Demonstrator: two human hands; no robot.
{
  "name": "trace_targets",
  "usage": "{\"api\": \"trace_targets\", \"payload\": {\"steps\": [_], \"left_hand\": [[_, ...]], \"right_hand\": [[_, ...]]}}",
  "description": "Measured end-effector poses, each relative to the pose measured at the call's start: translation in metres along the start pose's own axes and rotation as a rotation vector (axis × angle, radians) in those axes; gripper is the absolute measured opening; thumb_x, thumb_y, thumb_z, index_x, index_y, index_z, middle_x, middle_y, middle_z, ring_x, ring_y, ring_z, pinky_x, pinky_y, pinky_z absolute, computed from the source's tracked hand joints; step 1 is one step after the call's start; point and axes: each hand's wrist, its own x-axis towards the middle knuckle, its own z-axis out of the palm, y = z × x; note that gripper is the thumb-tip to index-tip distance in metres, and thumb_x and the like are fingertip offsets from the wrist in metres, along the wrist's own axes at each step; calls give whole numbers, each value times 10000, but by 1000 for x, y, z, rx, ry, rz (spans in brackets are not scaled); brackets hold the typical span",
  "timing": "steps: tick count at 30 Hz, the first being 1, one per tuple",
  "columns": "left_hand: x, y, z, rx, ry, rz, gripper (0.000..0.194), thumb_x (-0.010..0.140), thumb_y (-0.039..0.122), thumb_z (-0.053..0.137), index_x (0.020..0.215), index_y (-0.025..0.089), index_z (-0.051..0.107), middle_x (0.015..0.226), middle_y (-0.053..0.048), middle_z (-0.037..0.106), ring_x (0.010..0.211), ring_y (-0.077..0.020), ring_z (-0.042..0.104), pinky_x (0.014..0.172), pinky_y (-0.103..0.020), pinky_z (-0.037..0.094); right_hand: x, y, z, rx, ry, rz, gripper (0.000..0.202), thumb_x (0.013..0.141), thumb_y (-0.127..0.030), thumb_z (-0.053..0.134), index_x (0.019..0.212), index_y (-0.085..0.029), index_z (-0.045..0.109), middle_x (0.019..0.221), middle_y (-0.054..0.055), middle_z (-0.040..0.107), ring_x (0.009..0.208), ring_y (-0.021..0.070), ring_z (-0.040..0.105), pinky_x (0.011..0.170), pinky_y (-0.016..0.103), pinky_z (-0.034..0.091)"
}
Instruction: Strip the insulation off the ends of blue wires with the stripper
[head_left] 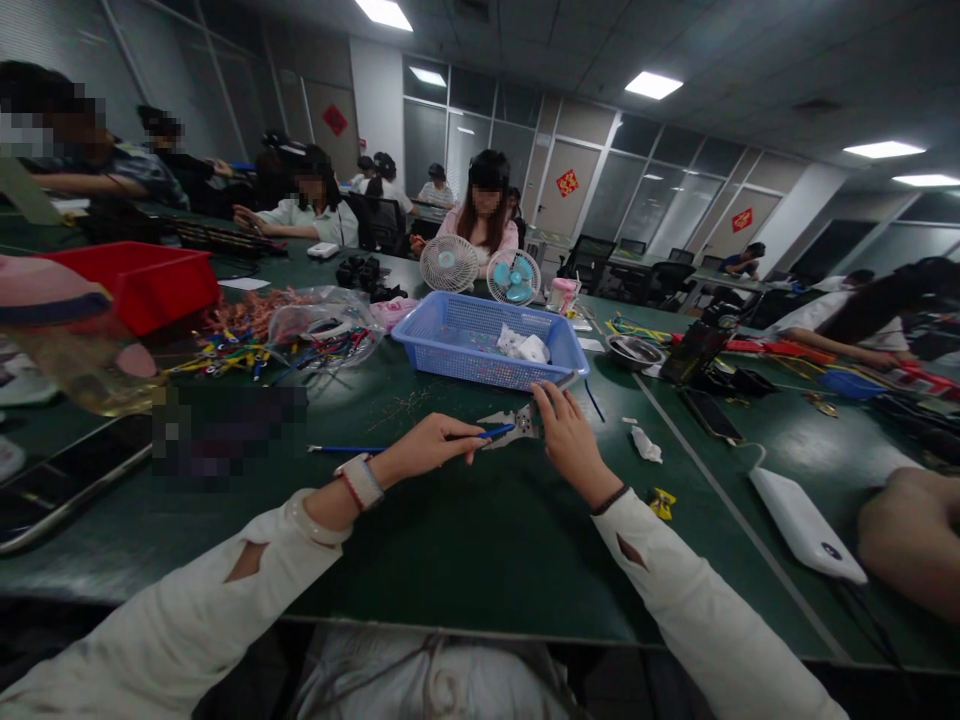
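In the head view, my left hand [433, 446] pinches a thin blue wire [496, 432], its far end lying over the jaws of a silver wire stripping tool [523, 421]. My right hand [570, 437] is closed around the tool's handles, which its fingers mostly hide. Another blue wire [337, 449] lies on the green table to the left of my left hand. Just beyond both hands stands a blue plastic basket [457, 362] with crumpled white tissue [523, 345] inside.
Colored wires in a plastic bag [326, 328] and a red bin [142, 285] are at the left. To the right are a white power bank [806, 520], a phone [711, 415], a metal bowl [636, 351] and another person's arm [911, 540]. Two small fans stand behind the basket.
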Motion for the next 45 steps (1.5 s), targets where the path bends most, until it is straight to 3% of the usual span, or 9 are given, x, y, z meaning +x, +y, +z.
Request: {"api": "trace_targets", "payload": {"steps": [10, 17, 25, 32, 40, 45], "left_hand": [[1, -5, -3, -66, -46, -36, 380, 858, 422, 561, 1053, 142, 729, 670, -8, 676, 460, -80, 417, 447, -188, 292], [1, -3, -6, -86, -67, 32, 336, 858, 392, 573, 848, 114, 760, 627, -16, 648, 549, -98, 436, 523, -199, 305], [0, -8, -8, -265, -142, -35, 406, 843, 420, 553, 1031, 98, 711, 718, -40, 642, 508, -81, 367, 455, -197, 248], [1, -8, -5, -187, -188, -31, 403, 855, 402, 546, 1106, 126, 700, 710, -17, 620, 524, -80, 373, 471, -188, 249], [5, -14, -1, -118, -125, 18, 415, 882, 418, 526, 1119, 123, 697, 707, -9, 624, 530, -86, 395, 506, -195, 278], [7, -14, -1, -78, -76, 50, 401, 892, 412, 521, 1091, 116, 705, 688, -2, 624, 531, -92, 412, 521, -199, 295]], "right_hand": [[0, -4, -6, -51, -41, 40, 514, 814, -32, 359, 1315, -96, 457, 1304, 193, 483, 1068, 275, 475, 965, 435, 402], [0, -6, -6, -59, -63, 37, 450, 857, -55, 352, 1287, -103, 476, 1269, 182, 502, 1032, 259, 479, 933, 396, 400], [1, -3, -11, -130, -103, 32, 390, 881, -72, 365, 1241, -135, 499, 1182, 163, 535, 955, 242, 519, 851, 367, 393], [0, -1, -17, -174, -145, 49, 328, 885, -85, 387, 1174, -155, 527, 1098, 131, 560, 896, 222, 543, 803, 345, 391], [-1, -4, -23, -112, -207, 177, 404, 779, -50, 469, 1151, -194, 530, 1138, 114, 539, 932, 242, 551, 590, 294, 385], [1, -6, -25, 41, -276, 264, 430, 754, -51, 479, 1142, -225, 544, 1152, 88, 542, 938, 227, 559, 596, 278, 379]]}}
